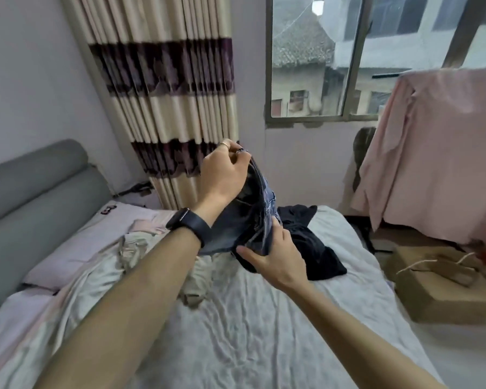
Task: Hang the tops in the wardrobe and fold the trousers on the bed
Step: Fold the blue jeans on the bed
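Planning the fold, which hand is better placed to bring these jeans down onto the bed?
Probably the right hand: it grips the lower part of the jeans, close above the bed. The left hand pinches the top edge, raised higher.

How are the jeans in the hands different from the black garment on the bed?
The jeans are blue-grey denim; the black garment is plain black. The jeans are held up in the air, the left hand pinching the top and the right hand gripping lower down; the black garment lies crumpled on the bed, in no hand. Both are unfolded clothes.
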The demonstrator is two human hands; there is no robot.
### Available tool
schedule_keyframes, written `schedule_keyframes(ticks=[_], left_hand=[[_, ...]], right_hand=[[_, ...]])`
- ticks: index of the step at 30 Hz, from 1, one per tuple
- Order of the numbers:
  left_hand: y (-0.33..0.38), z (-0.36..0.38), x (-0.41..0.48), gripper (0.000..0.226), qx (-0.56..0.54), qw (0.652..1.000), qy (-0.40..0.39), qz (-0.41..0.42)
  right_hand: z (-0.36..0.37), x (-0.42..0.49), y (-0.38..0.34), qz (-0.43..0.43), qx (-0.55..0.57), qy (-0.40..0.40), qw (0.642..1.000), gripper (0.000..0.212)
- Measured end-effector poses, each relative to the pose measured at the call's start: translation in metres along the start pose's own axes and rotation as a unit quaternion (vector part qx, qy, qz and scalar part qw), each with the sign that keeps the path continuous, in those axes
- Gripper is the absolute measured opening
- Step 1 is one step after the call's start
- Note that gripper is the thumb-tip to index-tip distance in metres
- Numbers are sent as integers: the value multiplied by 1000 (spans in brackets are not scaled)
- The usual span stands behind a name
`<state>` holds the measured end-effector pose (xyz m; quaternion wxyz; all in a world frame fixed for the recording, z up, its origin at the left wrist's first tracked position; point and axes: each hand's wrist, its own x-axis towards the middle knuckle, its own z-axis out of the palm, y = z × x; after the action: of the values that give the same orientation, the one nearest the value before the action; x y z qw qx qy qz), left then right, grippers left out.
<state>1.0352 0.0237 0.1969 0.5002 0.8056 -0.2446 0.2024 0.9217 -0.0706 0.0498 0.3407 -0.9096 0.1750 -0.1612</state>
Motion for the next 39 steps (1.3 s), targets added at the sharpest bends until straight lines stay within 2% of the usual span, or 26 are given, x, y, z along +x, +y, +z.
schedule_keyframes(ticks=[4,8,11,14,15,18,20,24,26,28,31,33,36,39], left_hand=[[80,-14,-28,9,-76,996,29,-47],[122,-19,-79,10,-115,987,55,-99],[121,-12,-129,10,-90,986,36,-136],[107,-10,-177,8,-43,985,-15,-165],[104,-11,-194,7,-20,987,-36,-155],[94,-23,-223,27,59,988,-116,-84],[91,-32,-228,32,151,975,-163,-16],[100,-51,-220,44,297,925,-226,63],[104,-60,-218,44,341,906,-235,88],[106,-66,-215,39,368,892,-236,113],[106,-74,-219,37,389,876,-256,127],[102,-77,-222,46,408,860,-279,128],[90,-84,-226,52,460,821,-285,182],[83,-91,-218,51,468,818,-254,216]], right_hand=[[-54,-68,27,-101,-93,109,985,115],[-100,-142,91,-170,-126,219,952,84],[-135,-179,135,-208,-173,232,935,90],[-169,-199,168,-227,-212,198,930,69],[-181,-204,177,-225,-230,176,930,57],[-207,-200,188,-222,-282,102,928,31],[-223,-192,191,-211,-287,67,932,23],[-255,-184,177,-234,-263,8,936,51],[-265,-181,170,-246,-326,-7,913,63],[-270,-176,164,-238,-371,12,897,54],[-270,-173,150,-237,-353,68,903,23],[-273,-171,137,-204,-296,103,927,25],[-277,-165,110,-132,-202,132,961,27],[-283,-157,86,-107,-161,159,968,26]])
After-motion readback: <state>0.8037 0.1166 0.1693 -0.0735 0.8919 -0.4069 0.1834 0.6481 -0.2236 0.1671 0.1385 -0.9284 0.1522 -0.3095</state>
